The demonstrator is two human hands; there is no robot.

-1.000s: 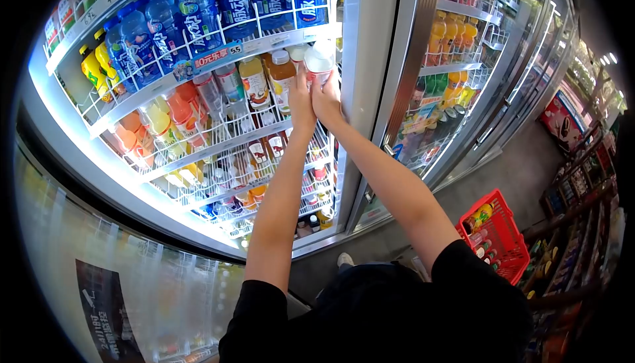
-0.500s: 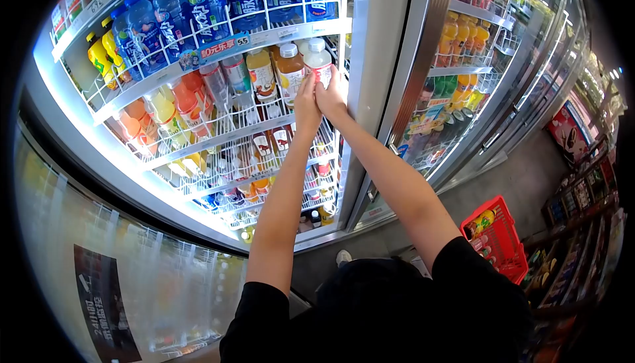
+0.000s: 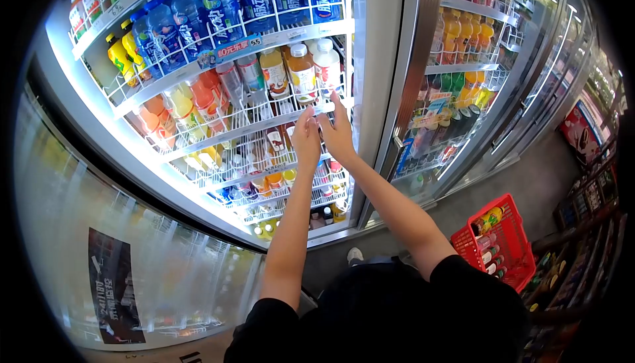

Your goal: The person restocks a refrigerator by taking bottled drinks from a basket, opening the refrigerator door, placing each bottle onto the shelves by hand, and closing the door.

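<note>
My left hand point(image 3: 306, 141) is raised just in front of the cooler shelf edge, its fingers up and slightly curled, holding nothing. Close on its right, my right hand point(image 3: 338, 137) has its fingers apart and is likewise bare. Above them on the shelf stand a white-capped bottle with a pale label point(image 3: 327, 64) and, left of it, a bottle of orange-brown drink point(image 3: 302, 77). Both stand upright and apart from my hands. A bottle of yellowish drink point(image 3: 273, 72) comes after these in the row.
Blue-labelled drink bottles point(image 3: 220, 6) fill the shelf above. An opened glass door point(image 3: 178, 283) is at the lower left. On the right is a closed cooler door with a metal frame point(image 3: 418, 65). A red basket point(image 3: 527, 257) with several bottles rests on the floor.
Both hands have come away from the white-capped bottle, which now stands released on the shelf. They have drawn back and down, with the fingers opened. The view has shifted slightly.
</note>
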